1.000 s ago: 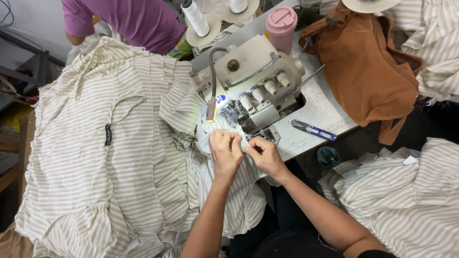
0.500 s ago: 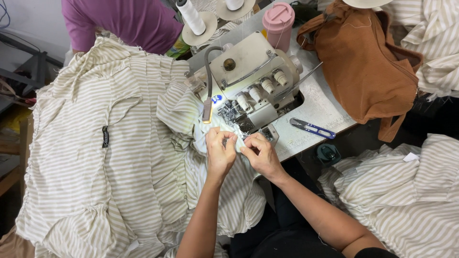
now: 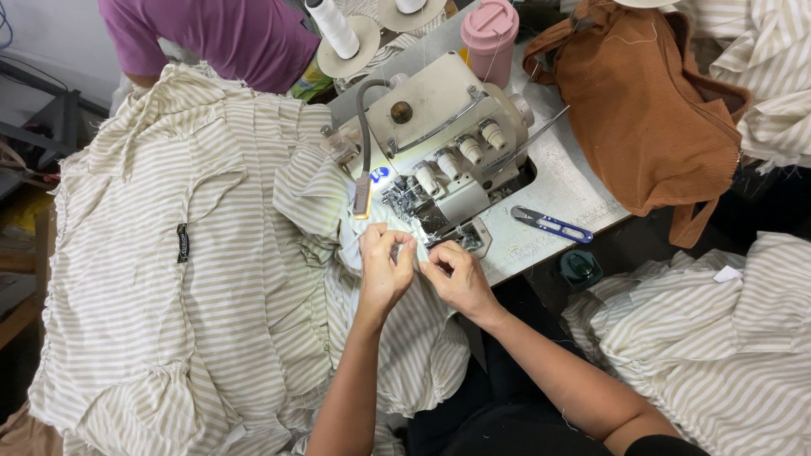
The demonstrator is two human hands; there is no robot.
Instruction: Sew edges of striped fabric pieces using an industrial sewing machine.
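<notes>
My left hand (image 3: 384, 268) and right hand (image 3: 454, 274) pinch shut on the cream-and-beige striped cotton garment (image 3: 211, 279), light, limp, best gripped at its edge.

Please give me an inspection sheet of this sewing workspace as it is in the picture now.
Surface: grey machine table, mostly covered by cloth at its left.
Job's things: cream overlock sewing machine with its small lamp lit; striped fabric spread left, one edge brought up to the machine's front.
Clutter: blue thread snips, pink lidded cup, brown garment, white thread cone.
Grips: left hand and right hand pinch the fabric edge close together, just in front of the machine.
Cables: grey flexible lamp arm on the machine; no loose cables seen.
Surroundings: another person in a purple top behind; more striped pieces at right.
</notes>
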